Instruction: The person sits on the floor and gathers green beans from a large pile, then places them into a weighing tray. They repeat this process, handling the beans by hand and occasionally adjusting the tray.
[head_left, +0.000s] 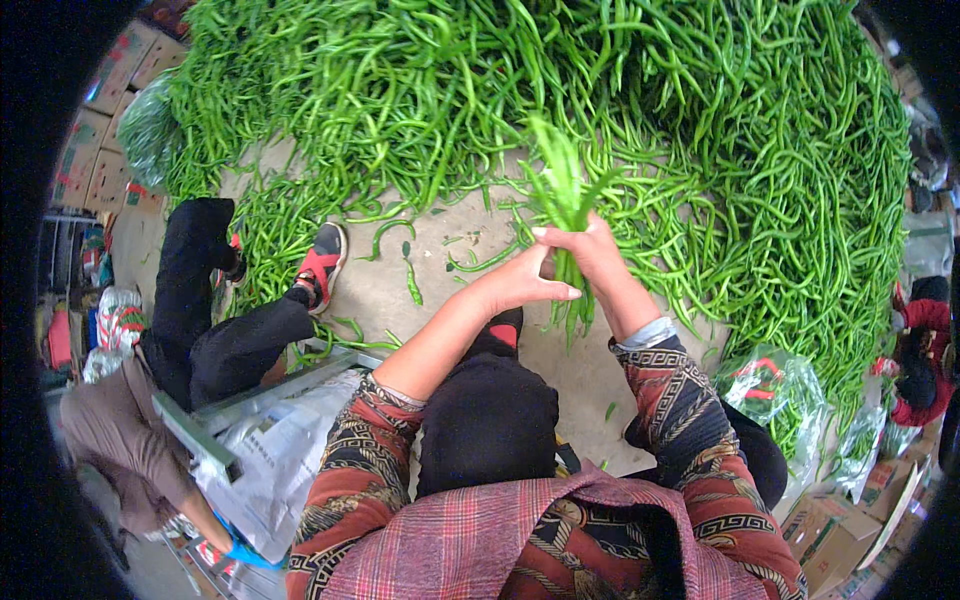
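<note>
A bunch of long green chili peppers (559, 176) is held upright between my two hands, above the concrete floor. My right hand (596, 251) wraps around its middle, the thumb laid across the front. Lower down, my left hand (521, 277) grips the same bunch from the left side, its thumb over the peppers; its other fingers are partly hidden. Pepper ends hang below both hands, and the upper ends are blurred. Beyond my hands a large heap of green chili peppers (450, 97) spreads over the floor, with loose ones close by.
A clear plastic bag (780, 405) with peppers lies at my right, near cardboard boxes (832, 532). To my left a co-worker in black trousers (247, 352) is beside a metal frame (292, 386) and a white sack (277, 457). Another person (922, 352) is at far right.
</note>
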